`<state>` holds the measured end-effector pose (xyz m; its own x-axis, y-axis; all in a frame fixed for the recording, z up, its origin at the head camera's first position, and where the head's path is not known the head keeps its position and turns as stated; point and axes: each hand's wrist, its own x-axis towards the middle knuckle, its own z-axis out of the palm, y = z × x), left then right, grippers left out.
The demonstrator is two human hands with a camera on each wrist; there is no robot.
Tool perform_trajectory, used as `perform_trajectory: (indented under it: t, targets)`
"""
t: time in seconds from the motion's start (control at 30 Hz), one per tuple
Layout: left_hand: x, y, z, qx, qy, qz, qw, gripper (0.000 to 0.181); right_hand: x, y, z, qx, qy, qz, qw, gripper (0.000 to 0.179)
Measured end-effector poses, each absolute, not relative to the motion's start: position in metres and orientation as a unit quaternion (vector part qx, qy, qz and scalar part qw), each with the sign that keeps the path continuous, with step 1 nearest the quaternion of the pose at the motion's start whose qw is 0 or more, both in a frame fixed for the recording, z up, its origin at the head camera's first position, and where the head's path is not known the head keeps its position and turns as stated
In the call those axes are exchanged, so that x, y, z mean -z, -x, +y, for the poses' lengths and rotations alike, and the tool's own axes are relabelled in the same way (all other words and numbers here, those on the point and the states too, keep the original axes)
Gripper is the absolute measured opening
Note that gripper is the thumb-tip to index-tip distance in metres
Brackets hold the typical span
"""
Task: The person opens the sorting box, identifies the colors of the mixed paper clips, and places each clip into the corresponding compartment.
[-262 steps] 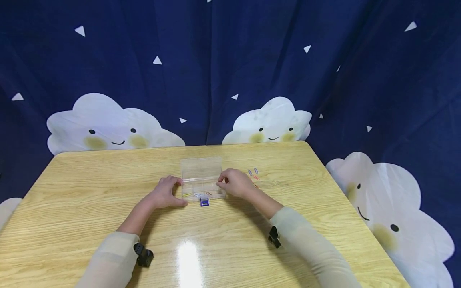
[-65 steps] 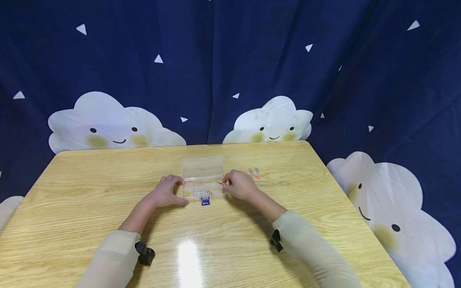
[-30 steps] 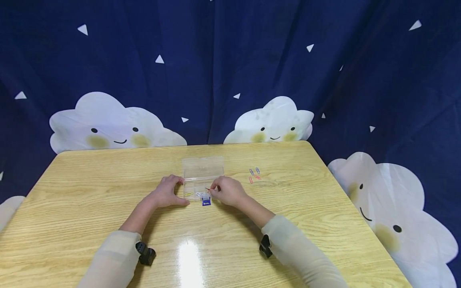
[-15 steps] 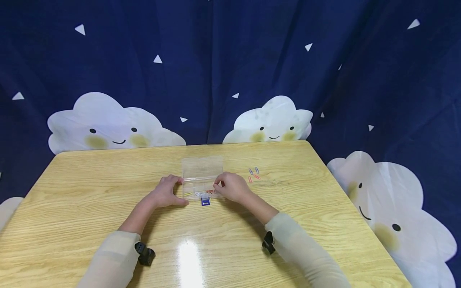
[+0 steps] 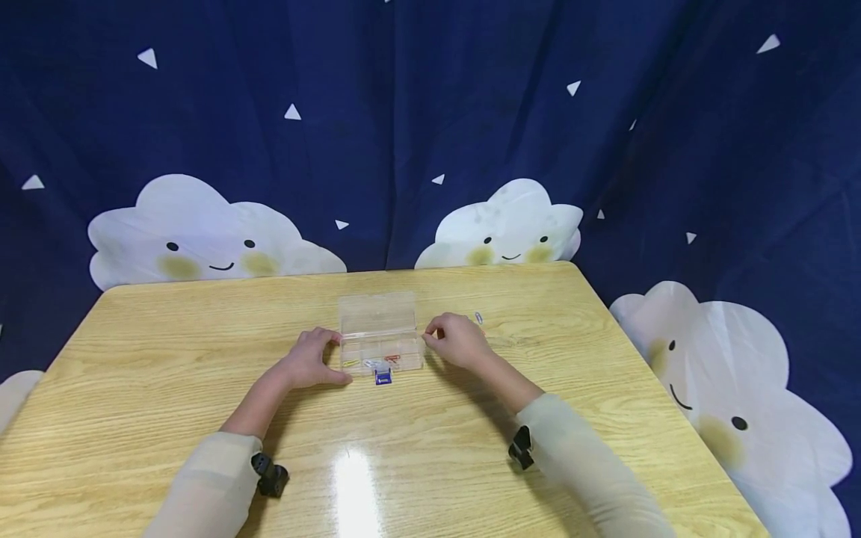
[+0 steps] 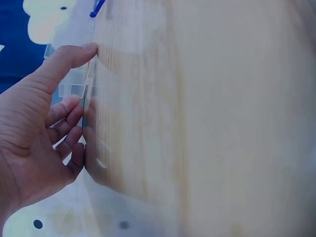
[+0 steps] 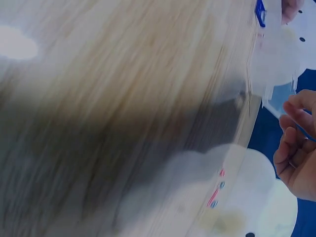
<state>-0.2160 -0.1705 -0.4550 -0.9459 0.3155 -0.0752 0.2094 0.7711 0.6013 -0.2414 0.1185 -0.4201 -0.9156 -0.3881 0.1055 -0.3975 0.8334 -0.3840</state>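
A clear plastic compartment box [image 5: 377, 314] stands on the table with its lid raised at the back and a blue latch [image 5: 383, 377] at the front. Its front compartments hold a yellow paper clip [image 5: 350, 363], white paper clips [image 5: 371, 364] and red paper clips [image 5: 392, 359]. My left hand [image 5: 312, 362] holds the box's left end, thumb at the front corner and fingers along the side. Just off the box's right end hovers my right hand [image 5: 460, 341], fingers loosely curled with nothing visible between them; the right wrist view shows a gap between thumb and fingers.
Several loose paper clips lie on the wooden table [image 5: 430, 463] right of the box; in the head view a blue clip [image 5: 479, 317] shows while my right hand covers others. The right wrist view shows red clips [image 7: 213, 197] among blue ones. Behind the table hangs a cloud-printed curtain [image 5: 377, 112].
My right hand brought a red paper clip over the box, released it beside another red one in the front compartment, then drew back to the right. My left hand stays at the box.
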Motion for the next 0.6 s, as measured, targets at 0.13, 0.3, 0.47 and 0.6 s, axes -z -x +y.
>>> perform_trajectory:
  t: [0.13, 0.3, 0.47, 0.6]
  targets:
    - [0.454, 0.216, -0.169, -0.310, -0.139, 0.936, 0.089, 0.072, 0.420, 0.243, 0.131, -0.201, -0.191, -0.961, 0.014, 0.015]
    - [0.455, 0.216, -0.169, -0.311, -0.141, 0.936, 0.088, 0.072, 0.422, 0.244, 0.147, -0.197, -0.176, -0.964, 0.003, 0.017]
    - [0.455, 0.216, -0.170, -0.313, -0.140, 0.935, 0.088, 0.073, 0.425, 0.246, 0.161, -0.200, -0.154, -0.967, -0.010, 0.017]
    - [0.454, 0.217, -0.170, -0.311, -0.140, 0.936, 0.087, 0.073, 0.428, 0.249, 0.172, -0.197, -0.143, -0.970, -0.010, 0.018]
